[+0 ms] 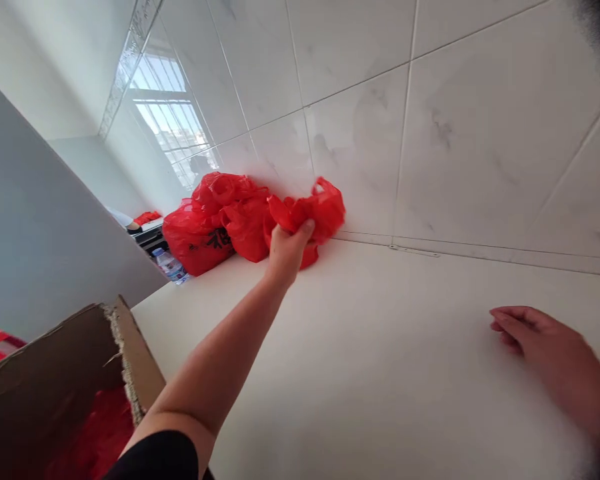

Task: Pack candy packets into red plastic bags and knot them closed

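My left hand (289, 252) reaches out to the tiled wall, its fingers wrapped round a crumpled red plastic bag (325, 210). Part of that bag hangs below the fingers, near the white tabletop. Just left of it stands a heap of full red plastic bags (203, 223), with black lettering on one side; what fills them is hidden. Over the right part of the tabletop (360, 347), my right hand (535, 340) is apart from the bags. Its fingers are curled in against the thumb, and nothing shows in them.
A torn-edged cardboard box (140, 353) stands at the lower left with red plastic (103, 433) inside. A water bottle (170, 265) is beside the bag heap. White tiles (355, 133) line the back, reflecting a barred window. A grey panel (55, 220) rises at the left.
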The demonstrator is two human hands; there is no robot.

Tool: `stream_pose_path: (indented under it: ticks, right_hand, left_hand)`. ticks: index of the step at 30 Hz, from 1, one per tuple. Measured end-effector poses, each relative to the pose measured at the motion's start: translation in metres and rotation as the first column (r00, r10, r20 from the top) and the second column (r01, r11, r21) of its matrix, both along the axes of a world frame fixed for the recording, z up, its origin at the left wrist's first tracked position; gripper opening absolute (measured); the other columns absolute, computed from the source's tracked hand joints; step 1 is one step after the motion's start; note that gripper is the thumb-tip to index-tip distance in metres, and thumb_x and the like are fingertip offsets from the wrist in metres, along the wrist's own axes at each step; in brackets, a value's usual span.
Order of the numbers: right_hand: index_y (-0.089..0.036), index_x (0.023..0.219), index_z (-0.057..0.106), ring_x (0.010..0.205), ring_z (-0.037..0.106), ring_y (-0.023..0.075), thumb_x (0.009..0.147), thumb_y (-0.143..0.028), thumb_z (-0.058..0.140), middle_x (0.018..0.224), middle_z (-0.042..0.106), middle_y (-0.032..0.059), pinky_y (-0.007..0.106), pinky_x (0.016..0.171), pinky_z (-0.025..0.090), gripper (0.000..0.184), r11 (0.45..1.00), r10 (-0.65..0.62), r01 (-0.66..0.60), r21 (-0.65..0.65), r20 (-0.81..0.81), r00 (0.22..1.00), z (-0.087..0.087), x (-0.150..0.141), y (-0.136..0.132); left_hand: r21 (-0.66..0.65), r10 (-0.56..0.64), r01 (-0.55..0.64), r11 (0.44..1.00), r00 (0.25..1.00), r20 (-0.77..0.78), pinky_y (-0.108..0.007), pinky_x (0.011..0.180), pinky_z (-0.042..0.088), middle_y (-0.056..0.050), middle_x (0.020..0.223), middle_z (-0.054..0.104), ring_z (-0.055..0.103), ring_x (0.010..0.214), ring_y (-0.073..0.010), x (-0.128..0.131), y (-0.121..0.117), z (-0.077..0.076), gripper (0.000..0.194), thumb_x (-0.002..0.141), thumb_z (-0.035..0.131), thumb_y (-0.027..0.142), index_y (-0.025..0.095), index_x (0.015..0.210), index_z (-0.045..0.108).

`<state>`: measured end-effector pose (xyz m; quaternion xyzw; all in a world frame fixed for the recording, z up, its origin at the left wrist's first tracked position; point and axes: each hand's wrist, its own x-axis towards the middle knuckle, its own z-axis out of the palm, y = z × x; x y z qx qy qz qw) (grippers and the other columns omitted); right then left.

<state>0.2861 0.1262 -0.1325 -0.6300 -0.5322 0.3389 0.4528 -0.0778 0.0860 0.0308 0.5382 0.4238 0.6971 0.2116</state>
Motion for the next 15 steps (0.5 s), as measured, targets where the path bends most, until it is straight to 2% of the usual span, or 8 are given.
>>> stream_pose_path:
  ticks: [2,4,5,7,9,10,12,15]
  right_hand:
    - [-0.023,0.077,0.063,0.054,0.055,0.0143,0.069,-0.046,0.064,0.074,0.066,0.0093,0.028,0.05,0.045,0.024,0.993,0.073,-0.08,-0.092,-0.079,0.994,0.013,-0.013,-0.013]
    - [-0.021,0.082,0.063,0.053,0.055,0.0136,0.07,-0.051,0.063,0.076,0.066,0.0075,0.027,0.047,0.044,0.032,0.964,0.191,-0.232,-0.133,-0.268,0.944,0.024,-0.027,-0.026]
    - [-0.021,0.09,0.062,0.056,0.057,0.0142,0.072,-0.056,0.059,0.082,0.067,0.0078,0.027,0.048,0.044,0.039,0.943,0.229,-0.303,-0.136,-0.395,0.89,0.029,-0.034,-0.032]
    - [-0.023,0.107,0.059,0.075,0.064,0.0197,0.076,-0.06,0.053,0.1,0.067,0.0093,0.031,0.06,0.051,0.049,0.863,0.3,-0.488,-0.131,-0.646,0.702,0.034,-0.044,-0.04]
    - [-0.023,0.11,0.058,0.089,0.063,0.0214,0.079,-0.053,0.056,0.108,0.065,0.0087,0.034,0.072,0.053,0.044,0.807,0.34,-0.59,-0.044,-0.78,0.525,0.036,-0.049,-0.044]
    - [-0.022,0.107,0.06,0.09,0.063,0.0203,0.078,-0.046,0.061,0.107,0.065,0.0072,0.032,0.074,0.053,0.037,0.812,0.335,-0.584,-0.012,-0.809,0.482,0.034,-0.049,-0.043]
    - [-0.022,0.099,0.062,0.084,0.063,0.0156,0.075,-0.031,0.068,0.099,0.067,0.0033,0.026,0.068,0.054,0.026,0.872,0.277,-0.489,0.013,-0.838,0.471,0.03,-0.043,-0.038]
    - [-0.023,0.09,0.063,0.07,0.062,0.0118,0.071,-0.023,0.071,0.086,0.067,-0.0004,0.019,0.053,0.053,0.02,0.96,0.134,-0.28,-0.011,-0.86,0.493,0.02,-0.025,-0.024]
  left_hand:
    - [-0.078,-0.275,0.299,0.951,0.934,0.227,-0.03,0.07,0.052,-0.007,0.094,0.064,0.062,0.085,-0.0196,0.033,-0.007,-0.022,0.033,0.074,0.066,0.034,0.016,0.101,0.058]
    - [-0.142,-0.403,0.503,0.853,0.806,0.434,-0.03,0.067,0.054,-0.008,0.095,0.064,0.063,0.082,-0.0199,0.062,-0.009,-0.048,0.033,0.074,0.068,0.031,0.016,0.1,0.058]
    - [-0.183,-0.432,0.593,0.784,0.733,0.526,-0.03,0.066,0.054,-0.008,0.095,0.064,0.064,0.08,-0.0194,0.075,-0.008,-0.062,0.031,0.074,0.067,0.031,0.016,0.1,0.058]
    - [-0.252,-0.438,0.738,0.626,0.6,0.67,-0.03,0.067,0.055,-0.009,0.092,0.065,0.064,0.076,-0.0177,0.096,-0.007,-0.089,0.028,0.077,0.065,0.03,0.015,0.099,0.059]
    - [-0.294,-0.424,0.81,0.508,0.532,0.733,-0.029,0.067,0.055,-0.009,0.091,0.065,0.064,0.075,-0.017,0.111,-0.006,-0.111,0.026,0.078,0.064,0.03,0.015,0.099,0.06]
    - [-0.317,-0.415,0.821,0.474,0.527,0.742,-0.029,0.067,0.055,-0.01,0.092,0.065,0.064,0.076,-0.0171,0.115,-0.005,-0.119,0.026,0.078,0.064,0.03,0.015,0.099,0.06]
    - [-0.353,-0.392,0.814,0.461,0.544,0.742,-0.027,0.065,0.054,-0.01,0.093,0.064,0.064,0.077,-0.0171,0.118,-0.005,-0.131,0.025,0.078,0.064,0.03,0.016,0.098,0.06]
    - [-0.351,-0.317,0.736,0.579,0.6,0.734,-0.023,0.058,0.051,-0.007,0.082,0.063,0.062,0.068,-0.0142,0.109,-0.001,-0.138,0.02,0.078,0.064,0.032,0.015,0.089,0.06]
